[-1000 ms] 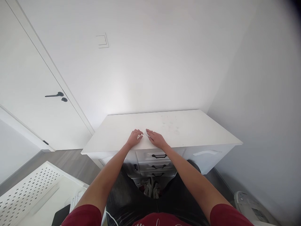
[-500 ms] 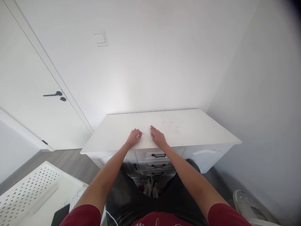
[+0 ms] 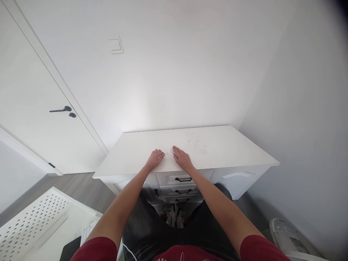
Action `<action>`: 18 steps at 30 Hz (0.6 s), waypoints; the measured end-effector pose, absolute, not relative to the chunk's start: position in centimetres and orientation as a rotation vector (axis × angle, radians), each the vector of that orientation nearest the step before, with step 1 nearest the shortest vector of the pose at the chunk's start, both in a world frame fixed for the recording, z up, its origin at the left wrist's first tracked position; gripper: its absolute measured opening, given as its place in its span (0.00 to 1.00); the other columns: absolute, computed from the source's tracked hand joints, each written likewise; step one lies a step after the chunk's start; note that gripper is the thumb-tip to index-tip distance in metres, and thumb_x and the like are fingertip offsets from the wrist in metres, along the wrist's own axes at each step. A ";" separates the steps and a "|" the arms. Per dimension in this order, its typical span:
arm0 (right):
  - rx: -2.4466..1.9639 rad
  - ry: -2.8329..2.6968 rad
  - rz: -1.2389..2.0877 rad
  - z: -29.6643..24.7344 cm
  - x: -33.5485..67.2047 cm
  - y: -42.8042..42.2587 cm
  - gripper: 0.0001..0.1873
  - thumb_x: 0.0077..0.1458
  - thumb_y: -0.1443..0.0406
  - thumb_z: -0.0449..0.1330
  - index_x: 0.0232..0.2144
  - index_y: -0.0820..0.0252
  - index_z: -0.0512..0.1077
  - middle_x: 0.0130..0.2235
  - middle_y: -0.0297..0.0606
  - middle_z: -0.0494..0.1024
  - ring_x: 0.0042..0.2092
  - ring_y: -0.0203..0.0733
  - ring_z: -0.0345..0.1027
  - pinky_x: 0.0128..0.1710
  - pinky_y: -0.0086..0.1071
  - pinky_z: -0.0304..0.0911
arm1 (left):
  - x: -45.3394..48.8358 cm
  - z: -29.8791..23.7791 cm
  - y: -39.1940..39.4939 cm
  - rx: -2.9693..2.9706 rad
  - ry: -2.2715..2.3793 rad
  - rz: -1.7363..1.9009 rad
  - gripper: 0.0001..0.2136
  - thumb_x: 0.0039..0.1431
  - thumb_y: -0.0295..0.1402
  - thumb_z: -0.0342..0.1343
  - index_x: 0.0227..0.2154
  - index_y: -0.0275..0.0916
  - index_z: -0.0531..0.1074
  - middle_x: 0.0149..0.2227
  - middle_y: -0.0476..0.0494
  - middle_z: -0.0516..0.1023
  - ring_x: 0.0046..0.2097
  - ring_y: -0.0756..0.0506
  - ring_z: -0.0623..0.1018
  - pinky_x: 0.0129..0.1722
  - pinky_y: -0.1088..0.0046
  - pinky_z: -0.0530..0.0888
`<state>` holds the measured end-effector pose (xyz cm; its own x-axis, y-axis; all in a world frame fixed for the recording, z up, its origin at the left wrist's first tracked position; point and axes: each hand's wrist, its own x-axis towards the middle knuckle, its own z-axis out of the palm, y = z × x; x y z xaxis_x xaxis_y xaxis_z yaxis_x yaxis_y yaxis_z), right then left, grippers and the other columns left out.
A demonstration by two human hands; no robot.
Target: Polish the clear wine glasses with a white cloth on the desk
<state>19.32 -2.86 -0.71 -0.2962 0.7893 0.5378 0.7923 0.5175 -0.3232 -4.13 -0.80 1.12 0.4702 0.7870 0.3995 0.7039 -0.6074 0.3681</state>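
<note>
Here, drawers (image 3: 168, 180) closed, contents hidden; left hand (image 3: 156, 158), right hand (image 3: 182, 158) above.

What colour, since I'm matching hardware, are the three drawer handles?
The drawer handles are black; they show best in the head view.

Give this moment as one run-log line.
left hand: at small white piece | right hand: at thin white piece | surface: white cabinet top, faint marks | grips: unclear
</note>
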 end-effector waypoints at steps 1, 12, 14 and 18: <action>-1.323 -2.066 -0.007 -0.7 19.3 -2.9 0.26 0.68 0.62 0.44 0.66 0.54 0.59 0.66 0.36 0.63 0.61 0.44 0.64 0.56 0.40 0.69 | -4.1 1.1 -0.8 2.556 1.318 0.810 0.13 0.69 0.37 0.44 0.36 0.42 0.73 0.38 0.44 0.76 0.43 0.43 0.71 0.48 0.61 0.67; -1.230 -2.188 -0.042 -0.4 19.3 -3.1 0.26 0.66 0.64 0.46 0.64 0.51 0.61 0.67 0.32 0.61 0.59 0.43 0.67 0.55 0.38 0.69 | -4.2 0.7 -0.6 2.615 1.309 0.853 0.08 0.66 0.31 0.48 0.39 0.42 0.73 0.39 0.44 0.75 0.44 0.43 0.71 0.47 0.62 0.67; -1.226 -2.199 -0.054 -0.5 19.3 -3.1 0.25 0.66 0.64 0.47 0.64 0.51 0.62 0.67 0.32 0.61 0.59 0.43 0.67 0.55 0.38 0.69 | -4.3 0.7 -0.7 2.614 1.313 0.869 0.07 0.64 0.30 0.49 0.40 0.41 0.72 0.39 0.44 0.75 0.44 0.43 0.71 0.47 0.62 0.67; -1.278 -2.149 -0.053 -0.5 19.3 -3.1 0.26 0.66 0.64 0.46 0.64 0.53 0.62 0.66 0.33 0.62 0.60 0.44 0.66 0.55 0.39 0.69 | -4.3 0.8 -0.7 2.590 1.323 0.877 0.06 0.64 0.31 0.50 0.40 0.42 0.71 0.39 0.45 0.74 0.44 0.44 0.71 0.47 0.63 0.66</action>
